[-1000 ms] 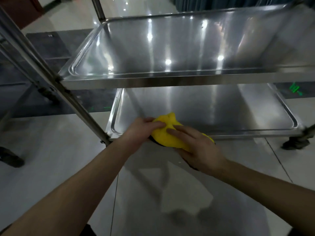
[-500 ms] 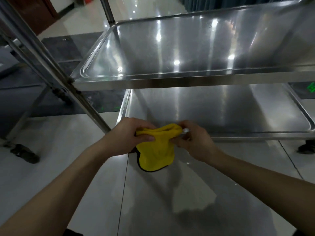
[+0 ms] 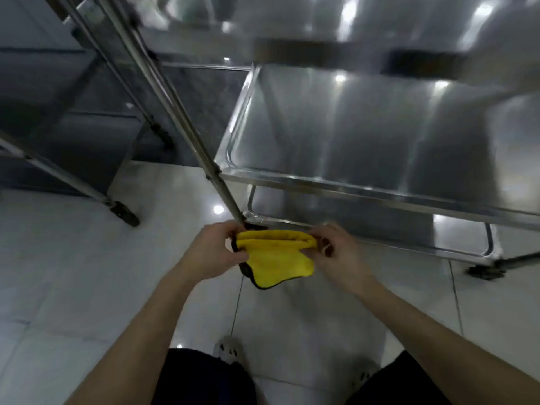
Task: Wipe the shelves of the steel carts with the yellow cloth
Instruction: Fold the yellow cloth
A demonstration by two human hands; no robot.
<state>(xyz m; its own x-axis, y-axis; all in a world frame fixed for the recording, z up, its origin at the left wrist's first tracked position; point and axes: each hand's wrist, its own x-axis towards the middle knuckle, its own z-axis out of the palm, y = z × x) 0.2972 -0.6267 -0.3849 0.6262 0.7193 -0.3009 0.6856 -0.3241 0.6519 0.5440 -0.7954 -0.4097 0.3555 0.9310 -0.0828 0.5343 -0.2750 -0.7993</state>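
The yellow cloth with a dark edge hangs folded in the air between both hands, in front of the steel cart. My left hand pinches its left end and my right hand pinches its right end. The cart's middle shelf is just beyond and above the hands. The bottom shelf lies below it, partly hidden. The top shelf is blurred at the upper edge.
The cart's slanted steel post comes down to a point just behind my left hand. A second cart's legs and caster stand at the left. Another caster is at the right. Pale floor tiles and my shoes are below.
The view has dropped lower and moved closer to the cart. The cloth came off the shelf edge and is now held stretched between both hands in the air.
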